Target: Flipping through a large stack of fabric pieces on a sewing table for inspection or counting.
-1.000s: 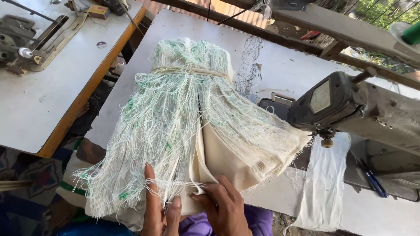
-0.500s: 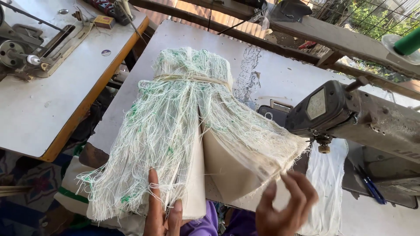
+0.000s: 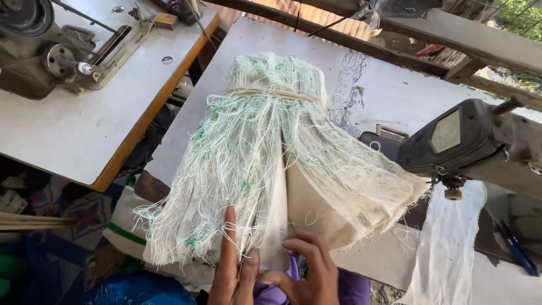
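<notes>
A thick tied bundle of cream fabric pieces (image 3: 271, 164) with frayed white and green threads lies on the white sewing table (image 3: 384, 90). A cord (image 3: 271, 93) binds its far end, and the near end fans apart. My left hand (image 3: 234, 271) rests flat against the frayed near edge, fingers pointing up. My right hand (image 3: 307, 268) pinches the bottom edge of one cream fabric piece (image 3: 276, 226) at the split in the bundle.
A dark sewing machine head (image 3: 463, 141) stands at the right, with a white cloth strip (image 3: 446, 248) hanging below it. A second sewing machine (image 3: 51, 45) sits on the left table (image 3: 73, 135). A blue pen (image 3: 516, 248) lies at the right.
My right hand lifted off the bundle with fingers spread half a second ago and has now come back to pinch a fabric piece. The left hand stayed in place.
</notes>
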